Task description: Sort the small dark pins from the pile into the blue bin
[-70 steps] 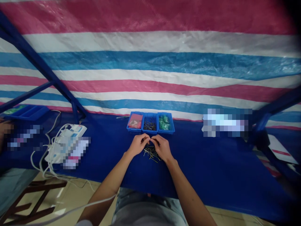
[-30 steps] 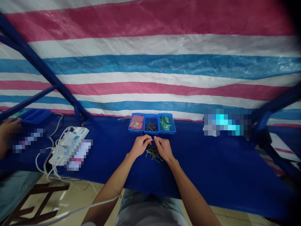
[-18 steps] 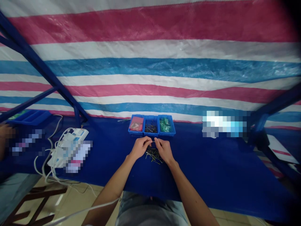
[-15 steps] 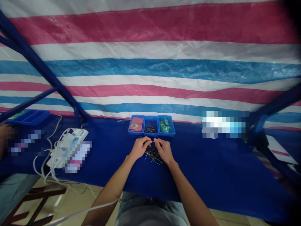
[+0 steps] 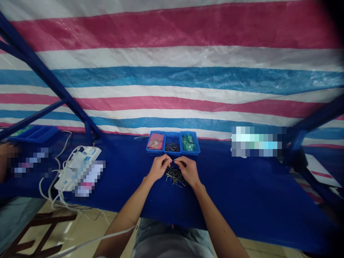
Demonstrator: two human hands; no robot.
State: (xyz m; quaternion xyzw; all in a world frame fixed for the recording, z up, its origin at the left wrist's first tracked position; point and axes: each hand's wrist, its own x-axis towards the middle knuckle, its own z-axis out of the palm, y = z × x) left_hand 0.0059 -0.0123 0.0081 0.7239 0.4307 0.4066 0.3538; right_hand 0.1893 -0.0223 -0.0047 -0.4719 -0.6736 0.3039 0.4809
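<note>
My left hand (image 5: 159,167) and my right hand (image 5: 190,171) meet above the blue table, both with fingers pinched. A tiny, thin, nail-like piece (image 5: 173,160) spans the gap between the fingertips, one end in each hand; its exact kind is too small to tell. Just below the hands lies a loose pile of thin metal nail-like pieces (image 5: 176,178). Beyond the fingers stand three joined blue bins (image 5: 172,153): pink-red packets (image 5: 156,140) fill the left one, dark thin metal pieces (image 5: 172,146) the middle, green plastic bags (image 5: 189,143) the right.
A white power strip (image 5: 90,154) with tangled cables sits at the left, near a blurred-out paper (image 5: 90,179). Another person's hand (image 5: 5,157) shows at the far left by a blue tray (image 5: 40,133). Blue frame bars (image 5: 56,86) slant at both sides, before a striped sheet.
My hands have shifted slightly, the fingertips drawing a little apart so that the thin piece between them shows more clearly. The pile and bins have stayed put.
</note>
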